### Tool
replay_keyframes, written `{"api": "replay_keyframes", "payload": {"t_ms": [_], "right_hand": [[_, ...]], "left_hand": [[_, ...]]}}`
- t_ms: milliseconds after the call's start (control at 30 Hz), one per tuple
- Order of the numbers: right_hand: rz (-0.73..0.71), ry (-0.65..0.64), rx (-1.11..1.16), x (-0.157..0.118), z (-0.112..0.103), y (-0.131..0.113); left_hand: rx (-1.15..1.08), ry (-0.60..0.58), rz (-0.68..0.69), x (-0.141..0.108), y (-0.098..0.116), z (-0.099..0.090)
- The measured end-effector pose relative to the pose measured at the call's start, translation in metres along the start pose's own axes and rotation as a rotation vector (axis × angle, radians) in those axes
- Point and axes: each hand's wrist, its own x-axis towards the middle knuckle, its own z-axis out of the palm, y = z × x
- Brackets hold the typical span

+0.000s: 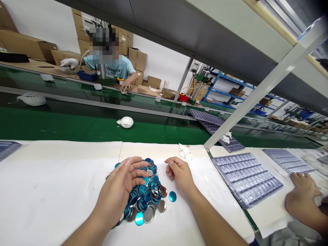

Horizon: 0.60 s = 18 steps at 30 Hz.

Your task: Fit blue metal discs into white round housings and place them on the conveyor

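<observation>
A heap of small round metal discs (146,195), some shiny blue and some silver, lies on the white-covered table (64,194). At the heap's left side is my left hand (126,179), open, its fingers stretched over the discs and covering part of them. Just right of the heap, my right hand (179,172) is loosely closed, fingers curled inward and no object visible in them. One blue disc (172,196) lies apart from the heap, below my right hand.
Clear plastic trays (247,177) lie to the right, near another person's arm (302,198). A slanted white post (251,99) rises behind them. Across the green conveyor (84,119), carrying a white part (125,122), a co-worker (115,66) sits. A shelf (179,30) hangs overhead.
</observation>
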Motion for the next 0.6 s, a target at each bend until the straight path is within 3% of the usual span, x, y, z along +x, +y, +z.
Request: {"api": "replay_keyframes", "payload": {"t_ms": [467,600], "right_hand": [[-0.05,-0.032,-0.109,0.0005,-0.0003,0.0061],[-0.071,-0.021,-0.123,-0.0031,0.0038,-0.0023]], "left_hand": [[0.136,-0.067,0.031,-0.0068,-0.0056,0.0027],[0.145,-0.079,0.032,-0.0062,-0.0072,-0.0017]]}}
